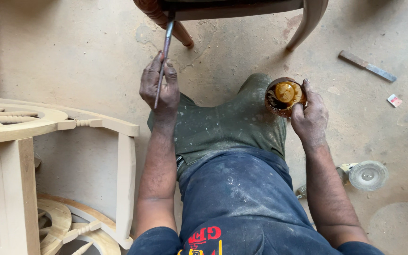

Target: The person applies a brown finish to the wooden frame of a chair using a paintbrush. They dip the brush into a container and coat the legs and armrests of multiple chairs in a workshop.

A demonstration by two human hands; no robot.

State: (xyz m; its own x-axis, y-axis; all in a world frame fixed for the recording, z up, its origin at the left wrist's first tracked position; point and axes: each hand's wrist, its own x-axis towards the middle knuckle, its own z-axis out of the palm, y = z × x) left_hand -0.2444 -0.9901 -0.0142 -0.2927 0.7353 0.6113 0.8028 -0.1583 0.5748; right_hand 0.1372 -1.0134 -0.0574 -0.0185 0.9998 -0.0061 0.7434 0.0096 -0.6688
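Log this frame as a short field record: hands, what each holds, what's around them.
view: head camera looking down at a seated person's lap and a concrete floor
left hand: grips a thin brush, tip up at the dark stained chair
right hand: holds a small bowl of amber-brown liquid, resting on the knee
left of frame: unfinished pale wooden chair frames, unstained
floor, upper right: a flat metal file and a small packet
floor, lower right: a clear glass container lying beside the right forearm

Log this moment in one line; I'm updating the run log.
left hand: holds brush to chair leg | right hand: holds stain bowl on knee
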